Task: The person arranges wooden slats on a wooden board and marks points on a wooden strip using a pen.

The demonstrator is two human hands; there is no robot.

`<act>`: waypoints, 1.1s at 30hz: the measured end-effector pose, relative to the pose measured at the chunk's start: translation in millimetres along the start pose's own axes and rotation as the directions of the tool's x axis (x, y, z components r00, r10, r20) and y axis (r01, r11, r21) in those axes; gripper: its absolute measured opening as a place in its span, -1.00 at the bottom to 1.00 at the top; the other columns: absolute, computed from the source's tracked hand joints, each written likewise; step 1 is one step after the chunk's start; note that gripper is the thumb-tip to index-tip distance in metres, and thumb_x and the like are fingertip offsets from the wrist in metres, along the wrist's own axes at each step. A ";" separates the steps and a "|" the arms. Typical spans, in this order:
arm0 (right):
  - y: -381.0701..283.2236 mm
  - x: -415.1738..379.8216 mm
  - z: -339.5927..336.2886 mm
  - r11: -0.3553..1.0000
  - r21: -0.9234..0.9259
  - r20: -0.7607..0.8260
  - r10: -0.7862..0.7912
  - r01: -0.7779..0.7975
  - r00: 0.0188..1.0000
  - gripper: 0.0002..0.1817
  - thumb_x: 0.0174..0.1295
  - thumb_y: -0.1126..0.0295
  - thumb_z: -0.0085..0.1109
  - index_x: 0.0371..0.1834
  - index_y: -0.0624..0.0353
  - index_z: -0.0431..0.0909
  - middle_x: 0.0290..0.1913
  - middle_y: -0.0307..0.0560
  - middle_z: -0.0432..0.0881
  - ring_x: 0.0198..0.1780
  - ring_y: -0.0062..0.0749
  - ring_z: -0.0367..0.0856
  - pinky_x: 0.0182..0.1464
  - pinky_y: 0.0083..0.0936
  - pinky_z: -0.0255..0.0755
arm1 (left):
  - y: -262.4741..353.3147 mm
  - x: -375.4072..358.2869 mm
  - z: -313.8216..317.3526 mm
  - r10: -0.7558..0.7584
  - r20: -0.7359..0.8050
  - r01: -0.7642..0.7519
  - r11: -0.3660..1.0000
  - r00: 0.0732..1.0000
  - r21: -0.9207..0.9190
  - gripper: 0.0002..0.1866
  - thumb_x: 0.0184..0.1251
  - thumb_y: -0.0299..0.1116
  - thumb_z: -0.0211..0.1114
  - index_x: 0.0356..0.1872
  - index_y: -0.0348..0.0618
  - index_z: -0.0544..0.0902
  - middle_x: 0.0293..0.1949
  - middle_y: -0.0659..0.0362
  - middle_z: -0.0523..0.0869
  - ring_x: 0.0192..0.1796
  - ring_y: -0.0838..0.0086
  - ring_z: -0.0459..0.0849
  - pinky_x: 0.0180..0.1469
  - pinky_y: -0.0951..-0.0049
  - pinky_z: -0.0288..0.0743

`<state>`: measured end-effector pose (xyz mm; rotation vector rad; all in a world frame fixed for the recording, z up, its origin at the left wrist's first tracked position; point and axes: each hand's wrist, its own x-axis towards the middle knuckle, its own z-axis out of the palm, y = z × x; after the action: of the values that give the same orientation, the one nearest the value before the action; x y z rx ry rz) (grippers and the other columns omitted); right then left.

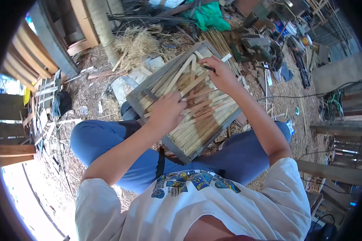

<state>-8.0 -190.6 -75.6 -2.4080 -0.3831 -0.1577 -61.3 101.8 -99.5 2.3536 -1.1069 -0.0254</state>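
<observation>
A shallow wooden frame (177,152), its inside covered with light bamboo or wood strips (183,134), lies tilted across my lap. My left hand (167,111) rests on the left part of the frame, fingers curled round the lower end of a flat wooden strip (196,85). Near the frame's upper right corner, my right hand (221,75) pinches a slim black pen (208,68). Two pale strips (183,68) meet in a point just left of that hand. More loose strips (203,106) lie crosswise between my hands; my left fingertips are partly hidden.
Straw (138,44) and wood scraps litter the ground. Beyond the frame are a bundle of thin sticks (217,42) and green plastic (208,15). Machinery (259,46) stands at the upper right, and a black cable (285,96) crosses the floor on the right.
</observation>
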 end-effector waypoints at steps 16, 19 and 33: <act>18.2 57.1 14.7 0.862 -0.507 0.036 0.026 -0.004 0.999 -0.22 0.37 0.60 0.32 0.63 -0.39 0.58 0.20 0.06 0.56 0.06 0.16 0.78 0.08 0.05 0.69 | -32.4 -38.1 -26.9 -0.131 -0.349 0.137 0.991 0.928 -0.007 -0.73 0.31 -0.38 0.61 -0.01 -0.12 0.79 0.01 0.05 0.66 0.16 0.05 0.66 0.23 0.05 0.59; 8.4 66.0 9.3 0.843 -0.538 0.068 0.050 -0.006 0.996 -0.34 0.35 0.60 0.35 0.49 -0.28 0.64 0.24 0.06 0.54 0.09 0.23 0.78 0.08 0.07 0.69 | -39.2 -49.6 -30.1 -0.128 -0.365 0.142 0.990 0.922 0.011 -0.68 0.34 -0.38 0.61 0.07 -0.12 0.78 0.10 0.04 0.67 0.20 0.04 0.66 0.29 0.04 0.58; -1.4 57.6 -55.7 0.790 -0.512 0.303 -0.202 0.338 0.931 -0.35 0.22 0.65 0.40 0.41 -0.05 0.58 0.29 -0.12 0.66 0.15 0.12 0.78 0.09 0.01 0.71 | -48.9 -97.9 -40.3 -0.135 -0.342 0.167 0.984 0.930 0.065 -0.68 0.45 -0.30 0.56 0.14 -0.12 0.79 0.35 0.02 0.68 0.38 -0.03 0.67 0.44 0.01 0.61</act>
<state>45.6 -212.5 -20.2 -2.9498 -0.9083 -0.1253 -82.0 216.3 -107.9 2.4037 -0.7745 0.3679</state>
